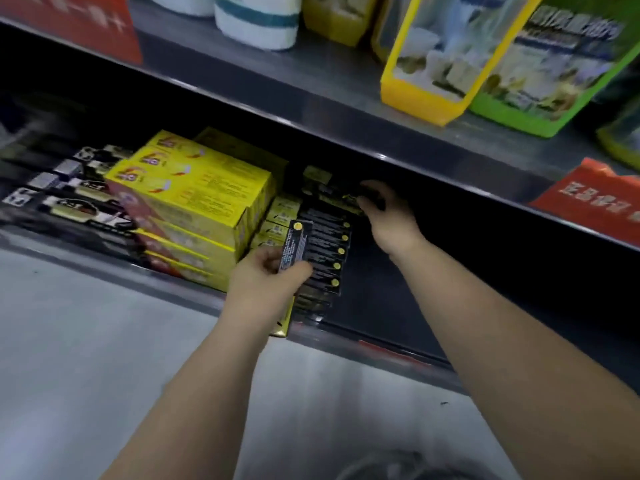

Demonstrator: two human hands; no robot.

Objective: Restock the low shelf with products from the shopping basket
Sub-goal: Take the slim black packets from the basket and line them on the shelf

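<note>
In the head view the left hand (266, 277) pinches a slim black box (296, 244) above its row on the low shelf (381, 306), while the right hand (389, 220) grips a second box (343, 199) further back; both are probably light, stiff cardboard, best pinched across the narrow edges.

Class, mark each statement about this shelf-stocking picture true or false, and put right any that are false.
1. The left hand grips a slim black box. True.
2. The right hand rests flat on the floor. False: it reaches deep into the low shelf, with its fingers curled round a black-and-gold box at the back.
3. Yellow boxes are stacked to the left of the row of black boxes. True.
4. Every pack on the upper shelf is red. False: a yellow pack and a green pack stand there side by side.
</note>
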